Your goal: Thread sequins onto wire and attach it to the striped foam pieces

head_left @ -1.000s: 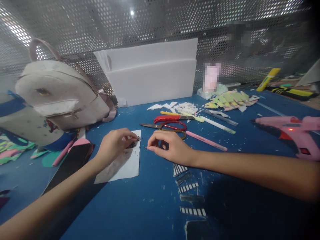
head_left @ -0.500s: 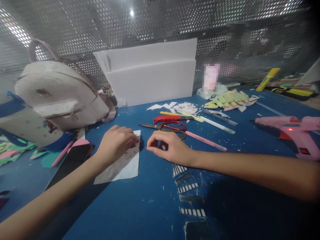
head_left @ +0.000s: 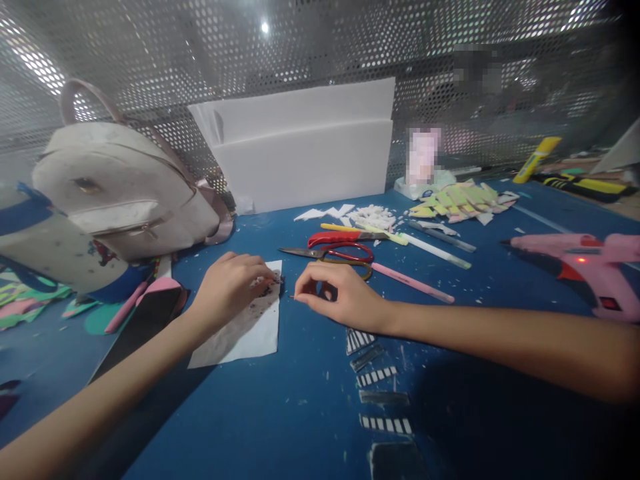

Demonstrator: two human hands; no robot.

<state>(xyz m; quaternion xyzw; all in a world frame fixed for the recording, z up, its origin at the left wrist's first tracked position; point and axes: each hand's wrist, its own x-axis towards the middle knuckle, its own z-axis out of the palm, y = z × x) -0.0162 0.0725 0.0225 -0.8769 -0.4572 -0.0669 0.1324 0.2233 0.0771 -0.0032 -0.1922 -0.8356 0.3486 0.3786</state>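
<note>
1. Your left hand [head_left: 234, 283] is over the paper [head_left: 260, 337], your right hand [head_left: 345, 297] just right of it.
2. Behind your right hand lie scissors [head_left: 320, 253]; nearer you, a row of strips [head_left: 385, 424].
3. To your left is a backpack [head_left: 120, 180]; to your right, a glue gun [head_left: 570, 248].

Facing you, a grey perforated metal screen [head_left: 300, 57] stands along the far side of the blue tabletop [head_left: 250, 420]. You see a small white light [head_left: 265, 27] glaring near the top, more brightness showing through the holes [head_left: 35, 59] at upper left, and dimness toward your right.
</note>
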